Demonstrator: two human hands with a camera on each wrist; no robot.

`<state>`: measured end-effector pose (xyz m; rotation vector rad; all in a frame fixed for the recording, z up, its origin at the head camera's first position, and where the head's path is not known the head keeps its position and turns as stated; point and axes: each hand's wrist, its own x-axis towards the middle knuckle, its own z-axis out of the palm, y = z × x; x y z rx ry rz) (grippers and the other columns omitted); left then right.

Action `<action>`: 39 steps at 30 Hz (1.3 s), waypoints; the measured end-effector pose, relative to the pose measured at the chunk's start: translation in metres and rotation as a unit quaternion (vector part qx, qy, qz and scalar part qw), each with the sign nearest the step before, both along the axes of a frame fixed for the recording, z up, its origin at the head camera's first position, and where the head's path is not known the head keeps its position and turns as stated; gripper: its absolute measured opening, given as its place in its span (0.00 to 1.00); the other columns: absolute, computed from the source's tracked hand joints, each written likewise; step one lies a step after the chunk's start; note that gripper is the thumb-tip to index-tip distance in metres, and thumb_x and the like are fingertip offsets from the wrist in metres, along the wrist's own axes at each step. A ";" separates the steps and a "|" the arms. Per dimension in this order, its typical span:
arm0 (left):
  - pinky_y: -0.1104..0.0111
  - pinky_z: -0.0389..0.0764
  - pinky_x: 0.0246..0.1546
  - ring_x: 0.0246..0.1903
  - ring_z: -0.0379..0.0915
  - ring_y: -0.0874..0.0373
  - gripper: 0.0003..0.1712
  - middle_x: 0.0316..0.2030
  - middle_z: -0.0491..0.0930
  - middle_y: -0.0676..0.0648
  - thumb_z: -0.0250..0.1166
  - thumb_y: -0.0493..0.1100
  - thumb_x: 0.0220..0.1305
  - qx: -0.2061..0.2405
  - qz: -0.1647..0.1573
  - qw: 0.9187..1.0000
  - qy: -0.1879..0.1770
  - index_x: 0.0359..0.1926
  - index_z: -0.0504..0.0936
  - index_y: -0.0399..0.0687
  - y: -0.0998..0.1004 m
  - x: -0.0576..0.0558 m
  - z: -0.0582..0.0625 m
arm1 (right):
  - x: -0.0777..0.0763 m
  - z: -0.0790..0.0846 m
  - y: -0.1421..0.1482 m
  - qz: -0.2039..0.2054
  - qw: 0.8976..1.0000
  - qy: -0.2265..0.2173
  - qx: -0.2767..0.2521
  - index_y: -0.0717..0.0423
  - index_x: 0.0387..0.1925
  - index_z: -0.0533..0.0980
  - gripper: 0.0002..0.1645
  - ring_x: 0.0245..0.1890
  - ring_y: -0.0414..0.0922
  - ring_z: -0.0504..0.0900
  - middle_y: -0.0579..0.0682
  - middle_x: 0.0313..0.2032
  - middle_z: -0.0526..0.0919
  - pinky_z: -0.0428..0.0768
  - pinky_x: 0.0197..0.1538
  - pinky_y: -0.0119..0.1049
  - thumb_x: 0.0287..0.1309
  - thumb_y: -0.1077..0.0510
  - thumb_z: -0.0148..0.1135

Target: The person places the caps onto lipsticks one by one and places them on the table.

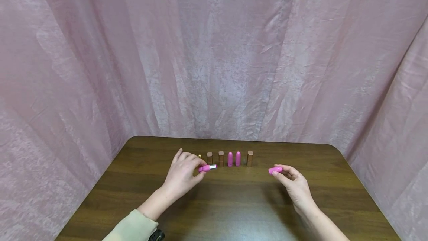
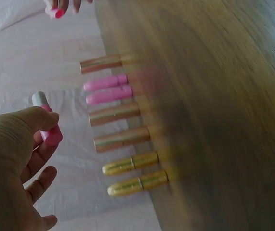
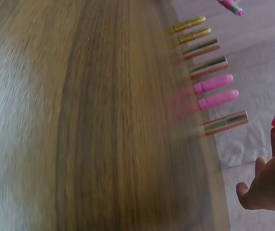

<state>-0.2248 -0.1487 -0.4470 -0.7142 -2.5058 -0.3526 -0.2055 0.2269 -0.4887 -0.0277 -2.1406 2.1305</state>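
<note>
My left hand [image 1: 181, 173] pinches an uncapped pink lipstick [image 1: 208, 167] between thumb and fingers, its silver collar pointing right. The lipstick is held up in front of the left part of a row of upright lipsticks. On the other side, my right hand [image 1: 298, 189] grips a pink lipstick cap [image 1: 275, 170] by thumb and fingertips, its open end facing left. In the left wrist view, the pink base [image 2: 50, 134] sits by the thumb, with the remaining fingers loosely bent. Lipstick and cap are well apart.
Along the table [image 1: 240, 203] stand gold lipsticks [image 2: 137, 184], copper lipsticks [image 1: 221, 158], two pink lipsticks [image 1: 238, 158] side by side and another copper lipstick [image 1: 250, 158] at the right end. My left hand partly hides the gold ones in the head view. Pink curtains [image 1: 230, 55] surround the table.
</note>
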 end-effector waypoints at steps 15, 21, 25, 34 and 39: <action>0.40 0.56 0.71 0.49 0.76 0.53 0.11 0.35 0.82 0.60 0.78 0.46 0.52 -0.021 -0.026 0.999 0.005 0.36 0.86 0.61 0.036 -0.004 -0.007 | -0.003 -0.001 -0.026 0.015 0.999 -0.006 -0.051 0.69 0.54 0.78 0.24 0.55 0.42 0.80 0.47 0.53 0.85 0.75 0.58 0.34 0.61 0.58 0.73; 0.40 0.56 0.71 0.51 0.77 0.52 0.09 0.36 0.83 0.60 0.77 0.47 0.53 -0.028 -0.032 0.999 0.010 0.36 0.86 0.62 0.043 -0.006 -0.007 | -0.003 -0.002 -0.034 0.000 0.992 -0.023 -0.123 0.62 0.48 0.82 0.13 0.52 0.40 0.81 0.45 0.49 0.86 0.74 0.58 0.34 0.61 0.64 0.70; 0.40 0.57 0.70 0.54 0.78 0.48 0.09 0.37 0.84 0.60 0.77 0.46 0.52 -0.026 -0.037 0.999 0.013 0.35 0.86 0.61 0.047 -0.006 -0.005 | -0.003 -0.003 -0.038 -0.004 0.982 -0.057 -0.181 0.51 0.44 0.83 0.09 0.48 0.38 0.81 0.40 0.44 0.86 0.69 0.61 0.40 0.63 0.63 0.68; 0.40 0.57 0.70 0.52 0.77 0.51 0.08 0.35 0.83 0.61 0.76 0.45 0.53 -0.039 -0.034 0.998 0.027 0.34 0.87 0.61 0.051 -0.008 -0.003 | 0.000 -0.005 -0.042 0.011 0.958 -0.086 -0.274 0.42 0.39 0.82 0.11 0.45 0.38 0.82 0.39 0.35 0.88 0.56 0.72 0.55 0.68 0.63 0.61; 0.41 0.57 0.71 0.50 0.77 0.53 0.09 0.35 0.83 0.61 0.76 0.44 0.52 -0.043 -0.034 0.998 0.027 0.34 0.87 0.62 0.052 -0.008 0.000 | -0.001 -0.008 -0.047 0.014 0.957 -0.084 -0.278 0.42 0.39 0.82 0.11 0.46 0.38 0.82 0.39 0.36 0.88 0.56 0.73 0.56 0.68 0.63 0.61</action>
